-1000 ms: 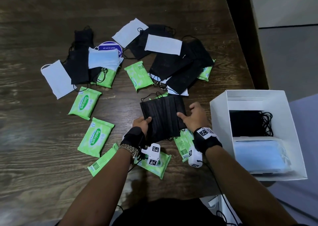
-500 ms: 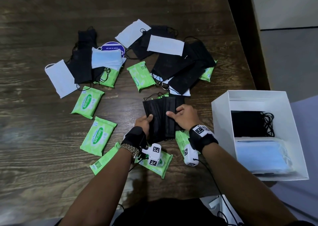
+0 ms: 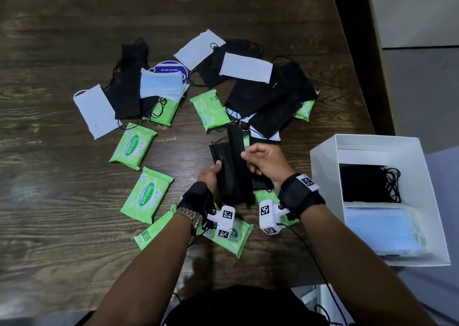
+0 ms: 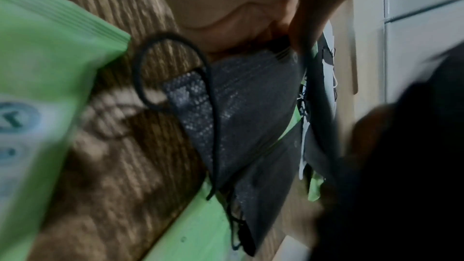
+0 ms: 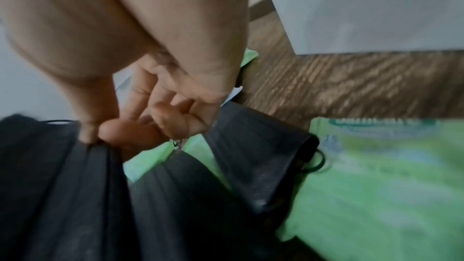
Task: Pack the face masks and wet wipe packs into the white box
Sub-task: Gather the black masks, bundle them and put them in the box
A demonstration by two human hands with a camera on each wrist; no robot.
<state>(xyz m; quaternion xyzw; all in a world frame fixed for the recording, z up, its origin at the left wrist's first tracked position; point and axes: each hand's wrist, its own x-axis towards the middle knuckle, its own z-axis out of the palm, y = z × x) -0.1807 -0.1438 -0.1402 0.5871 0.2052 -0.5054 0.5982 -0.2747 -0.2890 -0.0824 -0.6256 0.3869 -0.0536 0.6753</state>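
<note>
A small stack of black face masks (image 3: 232, 176) stands half-folded on the wooden table (image 3: 62, 201) in front of me. My left hand (image 3: 215, 170) grips its left side, thumb on top. My right hand (image 3: 246, 155) pinches the raised fold of a black mask (image 5: 62, 195) between thumb and forefinger; another black mask (image 5: 263, 156) lies under it. The white box (image 3: 323, 176) sits to the right, holding black masks (image 3: 365, 184) and blue masks (image 3: 380, 231). Green wet wipe packs (image 3: 146, 196) and more loose masks (image 3: 260, 102) lie scattered beyond.
White masks (image 3: 96, 109) and a light blue mask (image 3: 161, 85) lie at the far left and centre. A wipe pack (image 3: 231, 236) sits under my left wrist, another (image 5: 376, 186) beside my right hand. The table edge runs just past the box.
The black masks, spread flat a second ago, are now gathered narrower with one fold raised. My right hand moved from their right edge leftward to pinch the fold.
</note>
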